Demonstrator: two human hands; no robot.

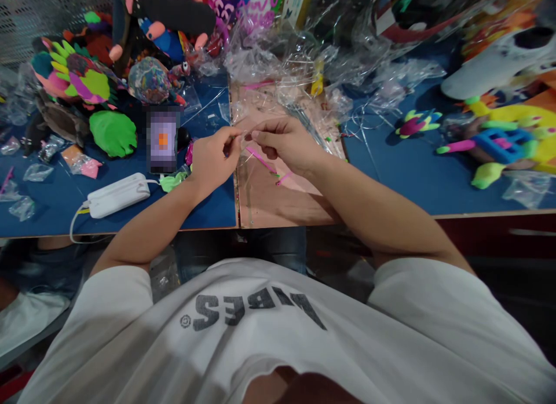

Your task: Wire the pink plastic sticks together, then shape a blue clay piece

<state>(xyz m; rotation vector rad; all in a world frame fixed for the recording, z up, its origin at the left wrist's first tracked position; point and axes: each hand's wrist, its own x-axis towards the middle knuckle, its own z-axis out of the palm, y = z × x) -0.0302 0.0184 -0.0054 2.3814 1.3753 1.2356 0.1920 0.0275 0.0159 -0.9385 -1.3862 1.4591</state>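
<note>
Taking the scene from the largest thing down, what is seen first?

A blue felt-covered table (412, 178) is seen across the whole width, with a pinkish cardboard panel (269, 201) lying across its middle.

And on it?

A heap of crumpled clear plastic bags (295, 62) is piled at the far end of the panel. Brightly coloured plush toys (73, 80) are crowded at the far left, and more are scattered to the right. A white oblong power bank (118, 194) with a cable is laid near the left front edge.

How are the hands placed?

Both are raised just above the panel and brought close together. The left hand (215, 158) is closed, thumb and forefinger pinched on one end of a small piece of clear plastic film (243, 135). The right hand (284, 140) is pinched on the other end, its remaining fingers curled under. The film is thus held in the air between the two sets of fingertips, over the panel. A thin pink stick (264, 159) is seen just below the right hand; whether it is held or lies on the panel cannot be told.

What could go wrong?

It is judged that the film could be lost from so slight a pinch, being thin and slippery. Once dropped among the other clear plastic, it would be hard to pick out. It could also be torn if pulled apart too hard.
</note>
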